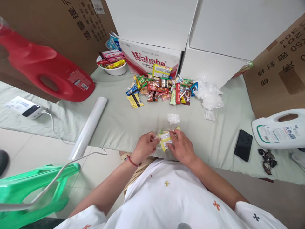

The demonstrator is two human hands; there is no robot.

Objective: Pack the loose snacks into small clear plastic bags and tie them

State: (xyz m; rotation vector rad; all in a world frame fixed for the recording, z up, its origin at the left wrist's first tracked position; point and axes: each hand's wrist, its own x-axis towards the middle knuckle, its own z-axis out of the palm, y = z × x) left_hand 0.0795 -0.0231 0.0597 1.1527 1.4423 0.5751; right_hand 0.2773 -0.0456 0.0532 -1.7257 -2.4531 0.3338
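Observation:
At the near edge of the cloth-covered table, my left hand is closed, its thumb and finger pinching the edge of clear plastic around a yellow-and-white snack packet. My right hand grips the packet's other side, with thumb and fingers on its face. Whether the packet lies fully inside the clear plastic, I cannot tell. Just beyond it is a small folded clear plastic bag. Farther back is a pile of mixed wrapped snacks, and to its right a heap of clear plastic bags.
A white bowl of snacks stands back left before cardboard. White boxes line the back. At left are a red jug, a plastic roll and a cabled white device; at right, a phone, keys and a white jug.

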